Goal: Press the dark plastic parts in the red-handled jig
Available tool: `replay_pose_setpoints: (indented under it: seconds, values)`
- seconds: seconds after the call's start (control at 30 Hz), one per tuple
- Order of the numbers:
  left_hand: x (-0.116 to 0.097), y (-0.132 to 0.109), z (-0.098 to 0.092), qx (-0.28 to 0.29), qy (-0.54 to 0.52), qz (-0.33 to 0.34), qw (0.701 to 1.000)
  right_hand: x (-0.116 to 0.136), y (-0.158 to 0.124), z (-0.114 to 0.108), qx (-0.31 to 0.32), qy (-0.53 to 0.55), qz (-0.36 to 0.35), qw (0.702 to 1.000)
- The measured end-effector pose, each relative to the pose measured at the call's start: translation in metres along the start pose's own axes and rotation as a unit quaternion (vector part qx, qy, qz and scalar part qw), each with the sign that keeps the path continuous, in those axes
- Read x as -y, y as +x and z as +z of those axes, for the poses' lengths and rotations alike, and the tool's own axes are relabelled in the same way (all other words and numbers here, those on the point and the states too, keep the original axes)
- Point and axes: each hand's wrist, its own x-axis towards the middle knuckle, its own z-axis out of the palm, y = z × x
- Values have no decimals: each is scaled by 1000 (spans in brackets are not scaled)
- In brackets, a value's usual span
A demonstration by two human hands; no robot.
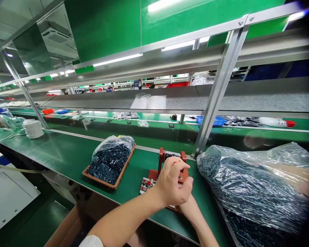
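My left hand point(173, 181) is in front of a red-brown metal fixture point(183, 157) with two uprights, covering much of it. Its fingers curl inward and the thumb stands a little apart; whatever lies inside the curl is hidden. Small red spots show at the knuckles and between the fingers. Lower down, my right hand point(186, 205) reaches in behind the left one, at the fixture's base, with its fingers out of sight. A silver and red block with small fittings point(146, 184) sits on the fixture's left side.
An orange-brown tray point(115, 186) of small dark parts in a plastic bag point(110, 161) stands left of the fixture. A large clear bag of dark parts point(254, 185) bulges at right. A metal post point(218, 85) rises behind. White rolls point(33, 129) stand far left.
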Motion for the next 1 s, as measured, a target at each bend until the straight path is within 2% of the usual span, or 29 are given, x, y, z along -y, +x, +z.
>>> replay_pose_setpoints:
  seconds: [0.1, 0.17, 0.23, 0.3, 0.33, 0.4, 0.53, 0.6, 0.67, 0.73, 0.77, 0.83, 0.9, 1.0]
  values:
    - [21, 24, 1, 25, 96, 22, 995, -1, -2, -4, 32, -24, 27, 999]
    - [32, 54, 3, 45, 127, -48, 990, -3, -3, -5, 30, -45, 34, 998]
    - [38, 80, 4, 84, 82, -151, 982, -5, -5, -3, 18, -58, 34, 998]
    - [38, 89, 2, 114, 22, -206, 972, -7, -8, 0, 3, -68, 33, 997]
    - [37, 85, 0, 115, 7, -210, 971, -8, -10, 2, -10, -71, 26, 997]
    - [37, 58, -7, 97, 14, -194, 976, -9, -14, 5, -46, -70, -8, 996]
    - [60, -40, -27, 95, 72, -199, 973, -11, -18, 9, -81, -62, -77, 992]
    - [78, -86, -36, 122, 100, -263, 952, -12, -17, 11, -76, -70, -74, 992]
    - [92, -119, -41, 157, 92, -332, 926, -15, -15, 15, -72, -90, -62, 991]
    - [103, -137, -40, 164, 55, -375, 911, -20, -12, 19, -73, -119, -47, 989]
    - [108, -141, -39, 142, 24, -395, 907, -23, -10, 21, -73, -133, -42, 988]
    - [116, -144, -35, 59, -50, -443, 893, -27, -7, 24, -70, -153, -34, 985]
    - [122, -144, -32, -20, -127, -485, 865, -28, -5, 26, -66, -160, -19, 985]
    - [124, -145, -33, -62, -173, -501, 846, -28, -6, 26, -69, -156, -3, 985]
